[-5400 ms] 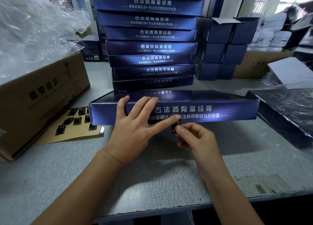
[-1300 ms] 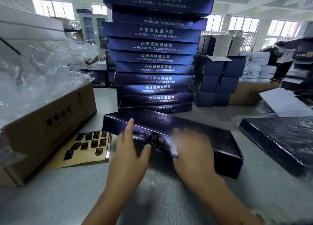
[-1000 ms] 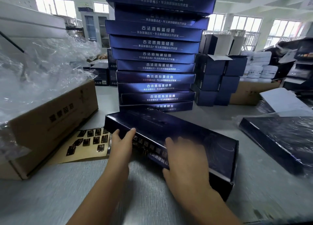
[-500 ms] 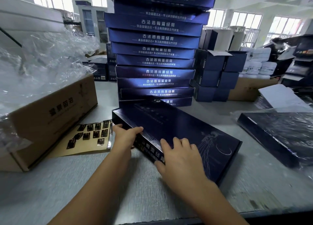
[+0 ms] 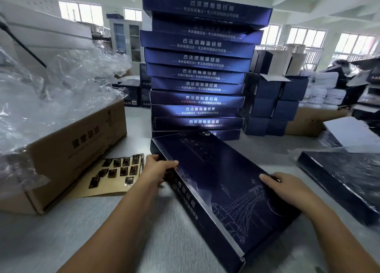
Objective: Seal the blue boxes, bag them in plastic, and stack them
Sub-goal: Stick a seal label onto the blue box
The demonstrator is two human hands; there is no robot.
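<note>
A long flat dark blue box (image 5: 213, 182) lies slantwise on the grey table, one end toward me. My left hand (image 5: 156, 170) grips its left long edge near the far end, fingers curled over the top. My right hand (image 5: 287, 188) rests on the lid near the right edge, fingers bent on the surface. Behind the box rises a tall stack of blue boxes (image 5: 197, 73) with white lettering. At the right lies a blue box wrapped in plastic (image 5: 347, 178). A sheet of dark seal stickers (image 5: 117, 172) lies to the left of my left hand.
An open cardboard carton (image 5: 67, 151) heaped with clear plastic bags (image 5: 47, 96) fills the left side. Smaller blue cartons (image 5: 269, 104) stand behind the stack at right, with a brown carton (image 5: 308, 122) and white sheets (image 5: 347, 131) farther right. A person (image 5: 343, 71) works far back.
The box has swung round from lying crosswise to lying slantwise with one end toward me. My right hand slid from the near edge to the right side of the lid.
</note>
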